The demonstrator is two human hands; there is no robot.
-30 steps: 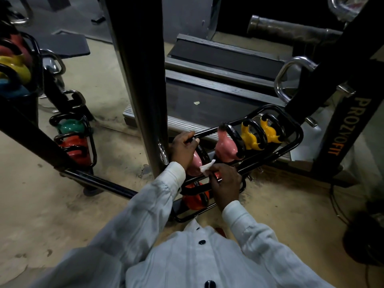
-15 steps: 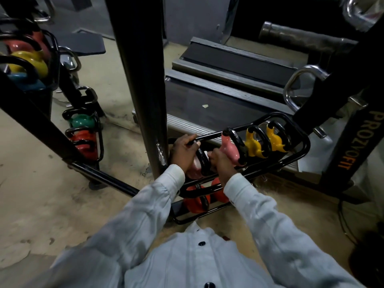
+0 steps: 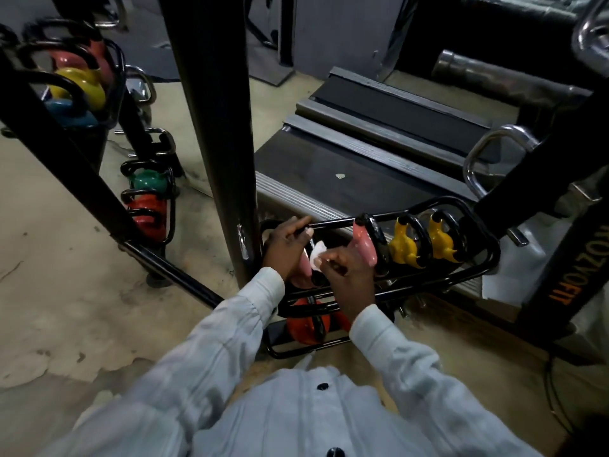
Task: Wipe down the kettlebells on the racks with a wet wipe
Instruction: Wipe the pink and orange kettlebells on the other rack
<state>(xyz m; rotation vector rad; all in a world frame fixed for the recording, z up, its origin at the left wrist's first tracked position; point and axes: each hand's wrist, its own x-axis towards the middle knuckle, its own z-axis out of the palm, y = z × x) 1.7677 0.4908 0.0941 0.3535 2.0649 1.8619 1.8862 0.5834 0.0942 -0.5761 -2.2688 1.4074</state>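
A low black tube rack [image 3: 474, 272] holds a row of kettlebells: a pink one [image 3: 304, 267] under my hands, a second pink one [image 3: 364, 245], then two yellow ones [image 3: 403, 247]. An orange kettlebell [image 3: 304, 326] sits on the tier below. My left hand [image 3: 286, 245] grips the rack's top bar beside the near pink kettlebell. My right hand [image 3: 347, 275] pinches a white wet wipe [image 3: 318, 257] against that kettlebell, whose body is mostly hidden by both hands.
A thick black post [image 3: 214, 127] rises just left of my hands. A second rack [image 3: 148, 202] at left holds green and red kettlebells; more hang at upper left [image 3: 79, 84]. A treadmill deck [image 3: 379, 150] lies behind, and a black machine frame [image 3: 560, 258] stands right.
My right hand has drawn back from between the pink kettlebells, and the white wipe now shows again at its fingertips. My left hand has stayed on the top bar.
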